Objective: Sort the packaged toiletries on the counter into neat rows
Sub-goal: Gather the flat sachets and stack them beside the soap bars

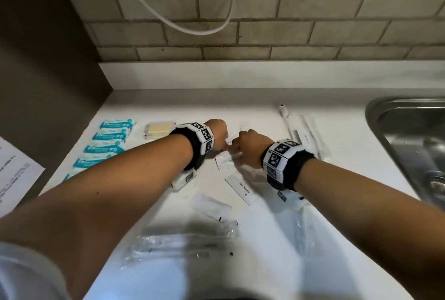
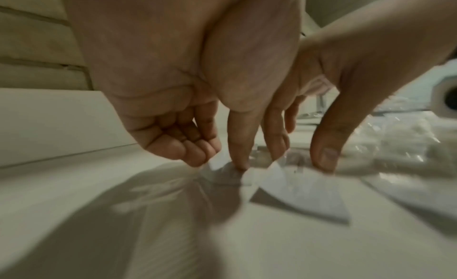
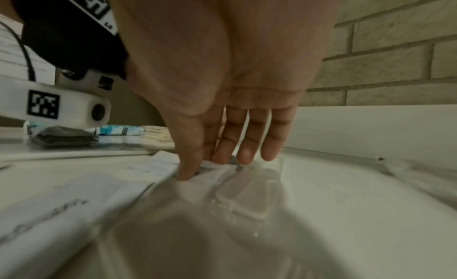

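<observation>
Both hands are working mid-table on the unsorted pile. The left hand (image 2: 173,107) is pressing one extended finger on a white sachet (image 2: 222,175), other fingers curled. The right hand (image 3: 222,87) is pinning a clear packet (image 3: 247,195) with straight fingers. Next, presumably: sliding each into a row beside the blue packets (image 1: 113,138).
</observation>
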